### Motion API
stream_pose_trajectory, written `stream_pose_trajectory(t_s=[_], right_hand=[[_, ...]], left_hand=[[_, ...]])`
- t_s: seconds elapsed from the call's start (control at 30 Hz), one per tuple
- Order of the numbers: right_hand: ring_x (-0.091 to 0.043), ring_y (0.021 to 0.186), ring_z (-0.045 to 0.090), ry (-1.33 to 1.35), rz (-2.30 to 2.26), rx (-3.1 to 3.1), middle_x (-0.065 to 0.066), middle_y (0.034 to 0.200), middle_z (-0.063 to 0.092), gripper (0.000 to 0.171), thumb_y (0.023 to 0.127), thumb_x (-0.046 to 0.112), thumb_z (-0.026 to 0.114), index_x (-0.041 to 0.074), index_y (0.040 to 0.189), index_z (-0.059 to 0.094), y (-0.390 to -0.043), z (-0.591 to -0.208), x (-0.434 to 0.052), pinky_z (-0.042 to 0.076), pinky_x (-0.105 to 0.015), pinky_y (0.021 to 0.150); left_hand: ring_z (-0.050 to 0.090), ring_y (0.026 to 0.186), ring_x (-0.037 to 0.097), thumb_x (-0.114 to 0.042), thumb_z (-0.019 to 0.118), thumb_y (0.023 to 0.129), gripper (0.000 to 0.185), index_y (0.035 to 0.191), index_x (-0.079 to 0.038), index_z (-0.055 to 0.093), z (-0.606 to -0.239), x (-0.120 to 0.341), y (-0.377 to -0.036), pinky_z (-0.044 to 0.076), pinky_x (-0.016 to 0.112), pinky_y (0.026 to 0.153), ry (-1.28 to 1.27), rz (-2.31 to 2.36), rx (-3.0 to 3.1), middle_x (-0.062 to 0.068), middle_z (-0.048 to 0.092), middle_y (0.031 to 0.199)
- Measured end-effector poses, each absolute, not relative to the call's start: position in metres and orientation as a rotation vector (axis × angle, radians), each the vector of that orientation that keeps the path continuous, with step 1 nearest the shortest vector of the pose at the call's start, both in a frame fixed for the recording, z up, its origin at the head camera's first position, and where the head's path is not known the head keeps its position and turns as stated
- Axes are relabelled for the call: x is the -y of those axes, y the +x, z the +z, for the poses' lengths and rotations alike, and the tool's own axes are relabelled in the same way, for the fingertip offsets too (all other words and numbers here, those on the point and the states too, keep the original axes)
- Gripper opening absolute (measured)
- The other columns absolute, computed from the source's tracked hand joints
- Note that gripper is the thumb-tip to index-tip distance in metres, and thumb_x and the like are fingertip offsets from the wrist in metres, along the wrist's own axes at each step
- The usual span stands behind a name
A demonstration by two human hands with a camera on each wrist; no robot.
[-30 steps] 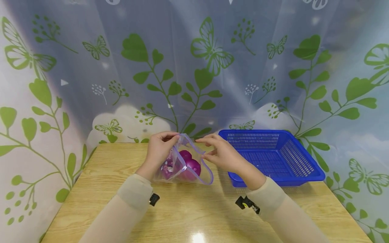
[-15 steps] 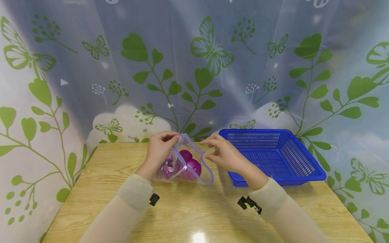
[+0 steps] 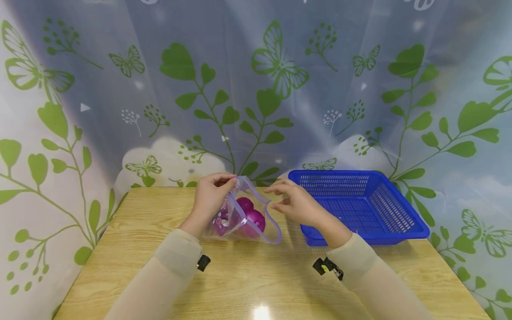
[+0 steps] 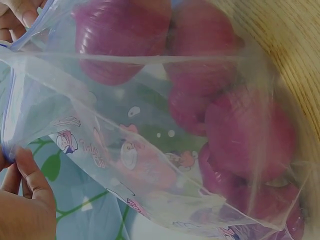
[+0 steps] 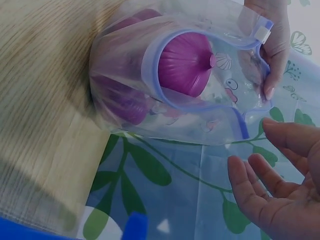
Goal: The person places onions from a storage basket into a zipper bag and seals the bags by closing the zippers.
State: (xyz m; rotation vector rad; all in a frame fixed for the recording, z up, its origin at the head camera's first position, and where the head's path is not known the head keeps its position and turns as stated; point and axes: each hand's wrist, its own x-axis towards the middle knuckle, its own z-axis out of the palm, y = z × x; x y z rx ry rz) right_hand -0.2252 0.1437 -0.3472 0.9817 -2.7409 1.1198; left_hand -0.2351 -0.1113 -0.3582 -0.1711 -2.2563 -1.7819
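Note:
A clear zip bag (image 3: 234, 231) with a pale purple rim and printed cartoon figures lies on the table, its mouth spread wide toward the right. Several shiny, ridged purple onions (image 3: 254, 218) are inside; the right wrist view shows one onion (image 5: 186, 67) with its pointed tip at the opening. My left hand (image 3: 212, 193) pinches the bag's upper rim between thumb and fingers, also seen in the left wrist view as the left hand (image 4: 31, 197). Beside the opening, my right hand (image 3: 298, 204) hovers with loosely bent fingers, holding nothing and apart from the rim.
A blue plastic basket (image 3: 418, 231) with slotted walls stands to the right, just behind my right forearm. The wooden table (image 3: 256, 275) ends at a patterned curtain (image 3: 224, 89) with leaves and butterflies.
My right hand, at first close against the bag's rim, has drawn back slightly to the right. The left hand and the bag stay almost where they were.

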Motion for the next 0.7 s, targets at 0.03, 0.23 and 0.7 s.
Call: stream_pose_trajectory(t_s=[0.03, 0.23, 0.7], right_hand=[[-0.033, 0.119, 0.055, 0.974, 1.123, 2.742, -0.008, 0.126, 0.055, 0.038, 0.093, 0.005, 0.071, 0.012, 0.13, 0.065, -0.226, -0.348, -0.144, 0.057, -0.033, 0.09], [-0.032, 0.116, 0.057, 0.96, 1.215, 2.753, -0.01, 0.128, 0.057, 0.036, 0.093, 0.006, 0.071, 0.008, 0.129, 0.065, -0.234, -0.355, -0.147, 0.056, -0.039, 0.092], [-0.033, 0.12, 0.059, 0.939, 1.426, 2.798, -0.012, 0.136, 0.058, 0.032, 0.095, 0.008, 0.069, 0.009, 0.127, 0.066, -0.242, -0.366, -0.146, 0.054, -0.045, 0.094]], left_hand=[[0.064, 0.083, 0.019, -0.019, 0.072, 0.094, 0.018, 0.106, -0.006, 0.077, -0.358, 0.111, -0.235, 0.055, 0.022, 0.066, -0.175, -1.779, 2.257, 0.009, 0.072, 0.098], [0.064, 0.085, 0.019, -0.018, 0.072, 0.094, 0.018, 0.106, -0.006, 0.077, -0.359, 0.111, -0.236, 0.055, 0.022, 0.068, -0.18, -1.772, 2.261, 0.009, 0.072, 0.098], [0.063, 0.085, 0.019, -0.018, 0.072, 0.094, 0.019, 0.106, -0.005, 0.077, -0.361, 0.111, -0.235, 0.054, 0.022, 0.069, -0.179, -1.763, 2.262, 0.009, 0.073, 0.1]])
